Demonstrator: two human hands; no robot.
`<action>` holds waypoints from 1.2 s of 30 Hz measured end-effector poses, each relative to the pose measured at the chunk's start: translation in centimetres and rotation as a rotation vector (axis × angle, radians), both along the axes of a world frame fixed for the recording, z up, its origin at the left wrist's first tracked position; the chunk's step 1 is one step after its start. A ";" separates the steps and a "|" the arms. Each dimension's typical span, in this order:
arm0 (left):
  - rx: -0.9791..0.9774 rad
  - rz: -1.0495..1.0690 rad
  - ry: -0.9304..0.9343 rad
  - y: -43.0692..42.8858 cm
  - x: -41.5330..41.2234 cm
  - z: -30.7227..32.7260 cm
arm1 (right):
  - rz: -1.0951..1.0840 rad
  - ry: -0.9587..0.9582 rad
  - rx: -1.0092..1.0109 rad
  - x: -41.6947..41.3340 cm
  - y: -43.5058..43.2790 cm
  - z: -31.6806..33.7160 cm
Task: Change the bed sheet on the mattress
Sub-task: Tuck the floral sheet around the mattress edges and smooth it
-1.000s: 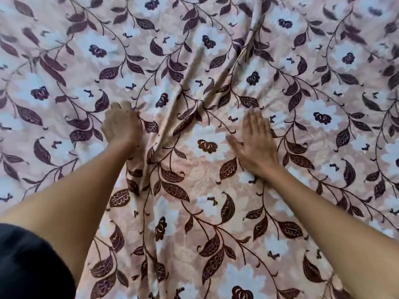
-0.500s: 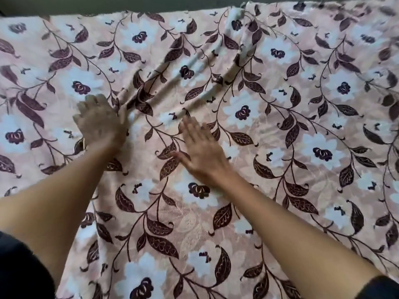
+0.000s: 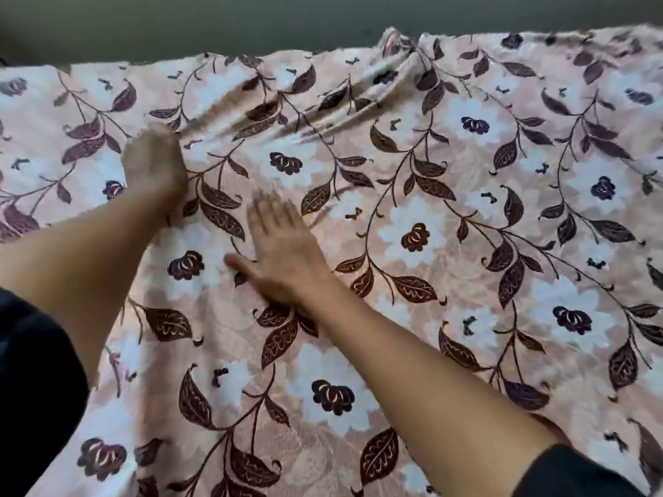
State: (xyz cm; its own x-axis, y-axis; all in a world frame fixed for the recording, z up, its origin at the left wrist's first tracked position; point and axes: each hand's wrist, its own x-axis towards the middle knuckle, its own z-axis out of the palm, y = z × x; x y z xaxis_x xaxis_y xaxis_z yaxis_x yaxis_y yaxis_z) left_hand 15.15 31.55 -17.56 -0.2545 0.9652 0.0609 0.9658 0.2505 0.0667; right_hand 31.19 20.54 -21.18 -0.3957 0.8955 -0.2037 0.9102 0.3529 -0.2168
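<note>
Pressing both hands on a floral bed sheet [image 3: 466, 217] that lies spread over the whole bed.

The right hand [image 3: 283, 252] lies flat on the cloth, fingers straight and close together, thumb out to the side. The left hand [image 3: 154, 166] rests on the sheet farther away and is too blurred to tell how its fingers lie. Creases [image 3: 305, 116] fan from beside the left hand toward a bunched fold at the far edge, under a dark wall [image 3: 215, 19]. The mattress is hidden under the sheet. Dark sleeves [image 3: 36, 389] show at both lower corners.
</note>
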 end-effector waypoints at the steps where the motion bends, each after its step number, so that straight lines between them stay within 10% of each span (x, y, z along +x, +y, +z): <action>1: -0.018 0.030 -0.015 0.2 0.0 0.0 | 0.127 -0.008 -0.006 -0.5 -0.4 0.3; 10: -0.159 -0.145 0.249 4.8 1.5 0.0 | -0.592 -0.130 0.048 16.2 7.7 0.0; 22: -0.017 -0.036 0.001 11.2 0.9 0.7 | 0.135 -0.041 0.121 2.6 12.4 -0.2; 29: -0.217 -0.113 -0.074 14.8 2.9 0.8 | -0.634 -0.158 0.092 14.3 16.9 -0.1; 36: -0.167 -0.043 -0.058 18.7 0.5 0.1 | -0.431 -0.094 0.171 7.2 22.3 -0.4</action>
State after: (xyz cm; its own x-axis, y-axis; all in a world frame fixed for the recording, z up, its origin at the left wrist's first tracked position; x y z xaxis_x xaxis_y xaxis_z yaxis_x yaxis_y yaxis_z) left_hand 15.60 50.23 -17.41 -0.2116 0.9706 -0.1146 0.9716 0.2217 0.0832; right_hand 38.40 42.82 -21.59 0.0324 0.9979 -0.0559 0.9944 -0.0378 -0.0984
